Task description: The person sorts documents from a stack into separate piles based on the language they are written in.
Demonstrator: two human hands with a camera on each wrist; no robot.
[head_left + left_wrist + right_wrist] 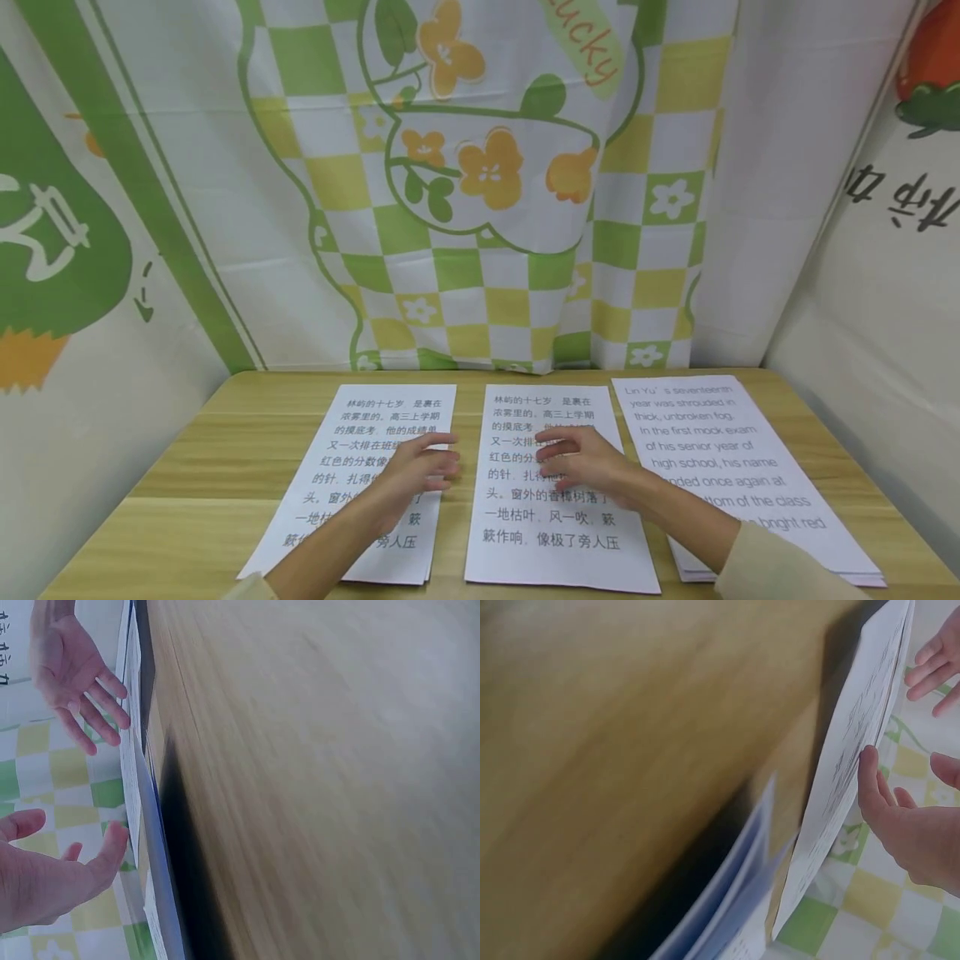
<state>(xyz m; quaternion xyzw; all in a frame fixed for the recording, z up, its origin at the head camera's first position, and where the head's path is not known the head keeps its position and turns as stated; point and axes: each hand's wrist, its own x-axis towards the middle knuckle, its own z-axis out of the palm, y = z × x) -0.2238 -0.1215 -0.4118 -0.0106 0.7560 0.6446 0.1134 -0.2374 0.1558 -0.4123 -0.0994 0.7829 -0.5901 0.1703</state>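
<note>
My left hand (416, 479) hovers over the right side of the left stack of paper (360, 462), which bears large printed Chinese text. The right hand (588, 467) is above the middle stack of paper (547, 554), printed with the same kind of text. Both hands have relaxed, slightly bent fingers, with nothing in them. In the left wrist view, the left hand (56, 881) and the facing right palm (71, 660) show spread fingers. The right wrist view shows the right hand (915, 832) beside a sheet's edge. Some printed lines are hidden behind the hands.
A third stack of paper (731, 475), printed in English, lies at the right, its lower left partly covered by the right forearm. All lie on a wood-grain table (202, 475). A checked, flowered curtain (480, 292) hangs behind the table's far edge, with printed cloth at both sides.
</note>
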